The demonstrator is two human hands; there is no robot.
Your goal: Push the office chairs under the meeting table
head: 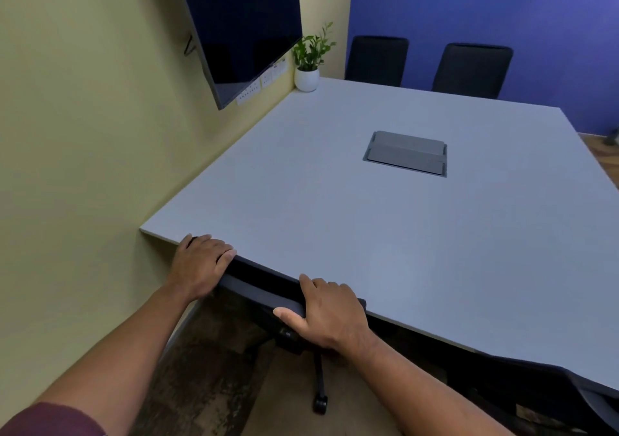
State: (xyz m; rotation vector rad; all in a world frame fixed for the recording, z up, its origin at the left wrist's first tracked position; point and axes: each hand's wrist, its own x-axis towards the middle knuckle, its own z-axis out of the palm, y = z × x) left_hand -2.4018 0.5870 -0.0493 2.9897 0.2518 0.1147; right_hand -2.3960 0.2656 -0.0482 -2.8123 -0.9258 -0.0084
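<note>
- Left hand [201,265]: fingers curled over the left end of the chair backrest [261,293], knuckles right at the near edge of the meeting table [335,201]. Grip closed on the backrest.
- Right hand [326,315]: wrapped over the right end of the same backrest, thumb on the near face, fingers over the top. Also gripping.
- Both forearms extended forward, wrists roughly level with the table top.
- Backrest top sits tight against the table's near edge; seat hidden under the top. One base leg and caster [320,404] stick out on the floor.
- Left: table runs along the yellow wall [83,134], narrow floor strip only.
- Second chair [536,398] just right, at the same edge.
- Far side: two chairs [376,60] at the table, against the blue wall.
</note>
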